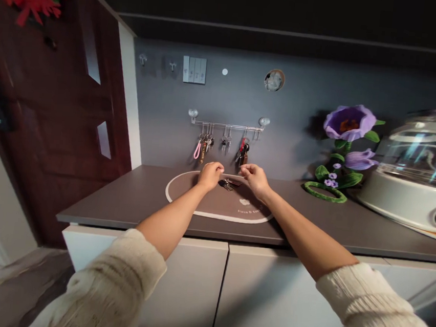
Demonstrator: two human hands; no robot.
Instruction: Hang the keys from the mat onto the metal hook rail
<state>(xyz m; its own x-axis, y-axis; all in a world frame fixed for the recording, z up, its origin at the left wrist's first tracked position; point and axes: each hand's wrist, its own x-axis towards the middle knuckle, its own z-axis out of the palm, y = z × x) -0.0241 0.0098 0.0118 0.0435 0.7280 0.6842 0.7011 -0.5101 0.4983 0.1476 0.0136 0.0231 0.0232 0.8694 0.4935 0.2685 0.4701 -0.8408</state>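
Note:
My left hand [211,176] is above the left part of a brown oval mat [184,193], its fingers curled together. My right hand [255,179] is over the mat's right side, thumb and fingertips pinched. Whatever either hand may hold is too small to make out. Between the two hands a bunch of keys [228,184] lies on the mat. Just behind the hands, a clear hook rail [227,126] on the wall carries several keys. At its left hangs a pink strap [197,149]; near its right hang dark keys [244,153] with a red piece.
A purple flower decoration [349,126] with a green ring base stands on the counter [122,195] at right. Beyond it is a white appliance [411,197] with a clear cover. Wall switches [194,70] are above the rail. A dark red door [92,105] is at left.

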